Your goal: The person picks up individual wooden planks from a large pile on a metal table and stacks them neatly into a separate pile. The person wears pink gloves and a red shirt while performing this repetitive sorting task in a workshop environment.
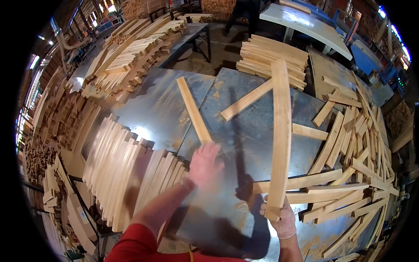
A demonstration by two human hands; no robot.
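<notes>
My right hand [281, 218], in a pale knitted glove, is closed around the lower end of a long flat wooden board [280, 126]. That board is raised above the metal table, its far end pointing away from me. My bare left hand [205, 165] is blurred by motion at the near end of a narrow wooden strip [193, 108] lying on the table. Whether its fingers grip the strip cannot be made out. Left of that hand, a row of wooden strips [126, 170] lies side by side. Another strip [248, 99] slants across the table behind the raised board.
Loose strips are heaped in a jumble [345, 135] along the right side. A stack of boards [266, 56] sits at the table's far edge. More piled strips [135, 52] lie far left, near a dark metal bench [185, 37]. Beyond stands a person in dark trousers [242, 17].
</notes>
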